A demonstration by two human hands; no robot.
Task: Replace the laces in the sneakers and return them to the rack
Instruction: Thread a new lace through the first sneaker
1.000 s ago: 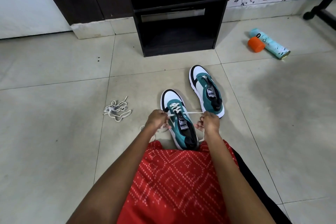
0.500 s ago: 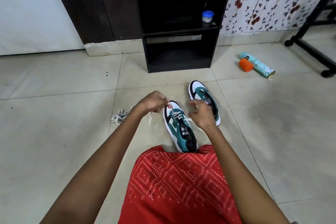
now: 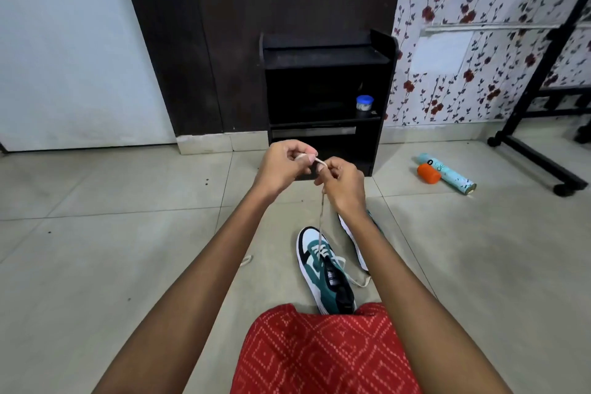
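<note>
Left hand (image 3: pixel 281 166) and right hand (image 3: pixel 343 184) have risen, pulling lace (image 3: pixel 320 221) taut.

Soft, even indoor light; faint shadows on the floor (image 3: pixel 96 265); wide-angle bending at edges; sharp overall.

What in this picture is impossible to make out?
Head view:
- Second sneaker: mostly behind the right forearm.
- Floor lace: only an end shows beside the left forearm.
- Near sneaker: heel under the red cloth.
- Held lace: its end buried between left hand and right hand.
- Jar: label too small.
</note>
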